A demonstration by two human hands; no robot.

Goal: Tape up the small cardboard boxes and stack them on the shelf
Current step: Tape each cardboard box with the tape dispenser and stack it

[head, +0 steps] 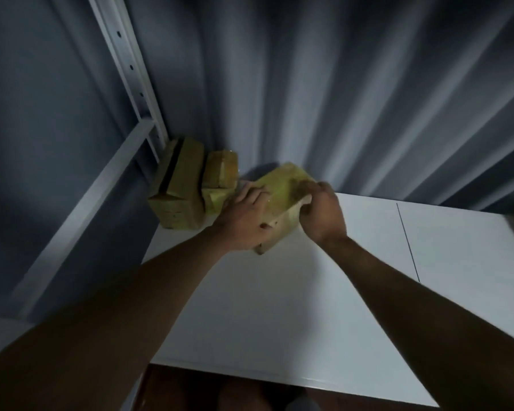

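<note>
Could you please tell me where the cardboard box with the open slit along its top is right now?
In the head view, the slit-topped cardboard box stands at the white shelf's far left corner, beside the white metal upright.

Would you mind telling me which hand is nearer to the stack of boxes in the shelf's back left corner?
Left. The left hand grips the held box's near-left side, right beside the stack of boxes; the right hand grips its far side, farther away.

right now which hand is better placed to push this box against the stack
Right hand: it grips the held box on the side away from the stacked boxes; the left hand sits between them.
</note>
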